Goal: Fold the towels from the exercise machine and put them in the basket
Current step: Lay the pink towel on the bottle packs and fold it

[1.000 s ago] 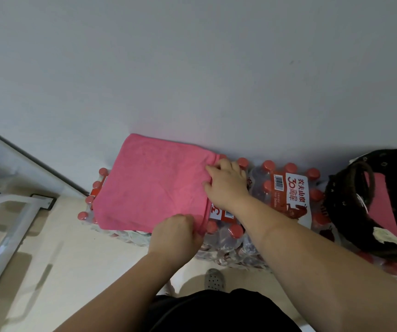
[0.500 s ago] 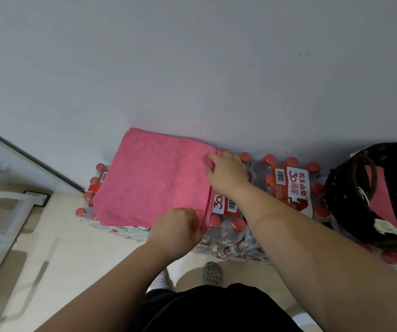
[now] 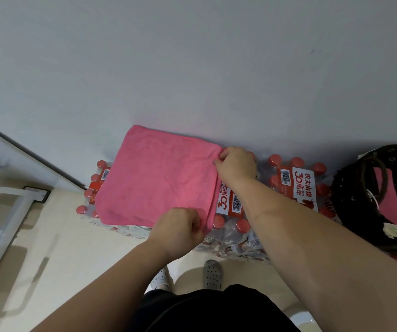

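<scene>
Closest to me were my black clothes (image 3: 216,310) and, just past them, my two perforated shoes (image 3: 213,274) on the pale floor (image 3: 73,259). My left hand (image 3: 177,230) reached forward with its fingers curled, pinching the near right corner of the pink towel (image 3: 159,180). The towel lay spread flat and already doubled over, a layered edge showing along its right side. It rested on top of shrink-wrapped packs of red-capped bottles (image 3: 298,185) that stood on the floor against the wall (image 3: 192,68). Farther along that same right edge, my right hand (image 3: 235,165) gripped the far right corner, thumb and fingers closed on the cloth, the wrist crossing over the bottle labels.

Off to my right, on the bottle packs, sat the dark basket (image 3: 350,200) with its looped handle, well apart from the towel I held. A second pink cloth (image 3: 389,200) showed inside it. To my left, a white tubular frame (image 3: 3,212) stood on the floor, away from the bottles.
</scene>
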